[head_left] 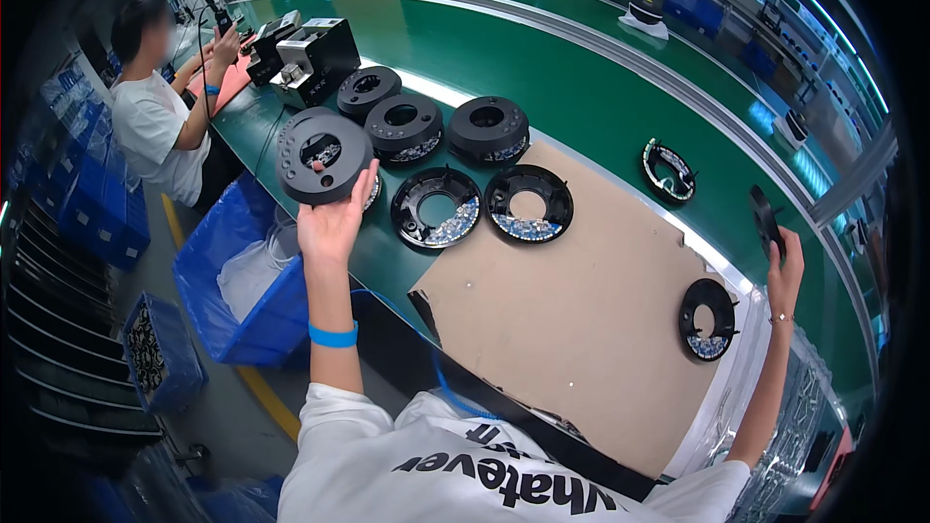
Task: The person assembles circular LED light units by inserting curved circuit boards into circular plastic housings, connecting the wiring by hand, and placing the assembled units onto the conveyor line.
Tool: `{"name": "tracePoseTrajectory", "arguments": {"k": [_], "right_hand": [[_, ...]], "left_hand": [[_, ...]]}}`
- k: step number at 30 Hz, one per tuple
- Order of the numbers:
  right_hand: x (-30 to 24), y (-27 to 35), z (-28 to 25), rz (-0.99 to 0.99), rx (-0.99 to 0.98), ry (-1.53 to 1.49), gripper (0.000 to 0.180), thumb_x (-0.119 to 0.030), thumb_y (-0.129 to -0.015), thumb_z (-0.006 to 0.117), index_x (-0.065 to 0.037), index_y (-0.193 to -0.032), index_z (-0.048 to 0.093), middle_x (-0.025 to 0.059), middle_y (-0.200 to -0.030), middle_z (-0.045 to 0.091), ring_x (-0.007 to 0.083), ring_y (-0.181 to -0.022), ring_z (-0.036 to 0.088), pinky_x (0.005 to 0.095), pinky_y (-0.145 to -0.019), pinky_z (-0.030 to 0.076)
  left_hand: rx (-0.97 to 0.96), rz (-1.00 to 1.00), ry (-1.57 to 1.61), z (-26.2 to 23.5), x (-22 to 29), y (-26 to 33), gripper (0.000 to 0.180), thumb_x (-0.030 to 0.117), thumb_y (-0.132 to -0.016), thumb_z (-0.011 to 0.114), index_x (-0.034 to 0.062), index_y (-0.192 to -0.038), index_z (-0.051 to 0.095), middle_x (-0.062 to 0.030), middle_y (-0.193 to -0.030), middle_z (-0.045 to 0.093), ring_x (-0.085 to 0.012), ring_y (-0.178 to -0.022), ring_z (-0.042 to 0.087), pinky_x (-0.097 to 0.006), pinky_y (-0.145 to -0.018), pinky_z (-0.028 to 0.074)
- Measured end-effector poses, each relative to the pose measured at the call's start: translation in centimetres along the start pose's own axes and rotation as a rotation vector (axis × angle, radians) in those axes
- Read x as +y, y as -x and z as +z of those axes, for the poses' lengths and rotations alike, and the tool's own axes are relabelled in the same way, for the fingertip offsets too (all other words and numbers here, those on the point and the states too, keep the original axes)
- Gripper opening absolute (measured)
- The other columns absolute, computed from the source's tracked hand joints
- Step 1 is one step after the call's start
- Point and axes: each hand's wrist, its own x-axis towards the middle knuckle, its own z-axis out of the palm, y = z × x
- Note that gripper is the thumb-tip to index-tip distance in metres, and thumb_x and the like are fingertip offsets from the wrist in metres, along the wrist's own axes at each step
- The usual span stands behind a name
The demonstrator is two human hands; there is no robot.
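Gripping a dark ring-shaped housing [351, 147] from below with the left hand [329, 228], wrapping fingers up its right side and showing one fingertip through the central opening. Holding it tilted, above the left part of the green worktop [542, 39]. Pinching a thin black part [763, 213] between the fingers of the right hand [790, 266] — well apart from the left, out at the right side; seen nearly edge-on, so cannot tell its full outline. Wearing a blue band [332, 336] on the left wrist and a thin bracelet [782, 318] on the right.

Can see the edge of another round part [372, 192] beneath the held housing, mostly hidden; cannot tell whether touching. Can count three similar housings just behind and to the right: a rear one [387, 89], a middle one [402, 136] and a right one [494, 142]. Nearer, can see two open black rings lying side by side, a left ring [455, 225] and a right ring [528, 228], both with small blue and silver pieces inside.

Farther right, can see a third open ring [723, 315] on a brown sheet [552, 329], below the right hand, and a pale-lined shell [655, 180] beyond the sheet. Down at left, can see a blue bin [242, 315] with a clear bag inside; past it — a seated co-worker [160, 131].
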Motion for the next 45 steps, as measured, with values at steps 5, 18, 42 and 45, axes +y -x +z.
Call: {"name": "tracePoseTrajectory", "arguments": {"k": [5,18,42,45], "right_hand": [[-6.0,0.5,-0.7,0.028,-0.045,-0.197,0.018,0.001,-0.083,0.054,0.004,-0.100,0.052,0.0104,-0.089,0.053,0.0199,-0.080,0.054,0.0278,-0.074,0.044],[-20.1,2.6,7.0,0.521,-0.728,-1.984,0.038,-0.005,-0.086,0.049,0.000,-0.123,0.045,-0.0029,-0.087,0.052,0.0047,-0.077,0.052,0.0278,-0.085,0.044],[-33.7,1.7,15.3,0.610,-0.783,-1.265,0.050,-0.015,-0.088,0.053,0.001,-0.132,0.035,0.0130,-0.120,0.052,0.0211,-0.106,0.055,0.0303,-0.091,0.045],[-28.7,2.3,11.8,0.162,-0.776,-1.086,0.041,-0.011,-0.084,0.056,-0.005,-0.124,0.050,0.0124,-0.117,0.056,0.0208,-0.107,0.055,0.0313,-0.089,0.045]], "left_hand": [[0.103,-0.030,0.045,-2.5,1.9,-2.3,0.036,0.032,-0.094,0.033,0.0110,-0.112,0.057,-0.0189,-0.143,0.021,-0.0437,-0.131,0.016,-0.047,-0.105,0.029],[-0.043,0.200,-0.111,-3.8,0.6,-3.3,0.066,0.052,-0.092,0.019,0.0060,-0.139,0.024,-0.0193,-0.144,0.018,-0.0455,-0.131,0.017,-0.053,-0.107,0.020],[0.128,0.170,-0.323,-1.7,-1.4,3.0,0.053,0.023,-0.090,0.047,0.0033,-0.133,0.024,-0.0232,-0.140,0.017,-0.0403,-0.129,0.024,-0.051,-0.107,0.023],[0.136,0.281,-0.428,-2.0,-3.3,4.8,0.038,0.018,-0.090,0.047,0.0026,-0.122,0.033,-0.0217,-0.131,0.027,-0.0386,-0.126,0.030,-0.048,-0.106,0.027]]}}
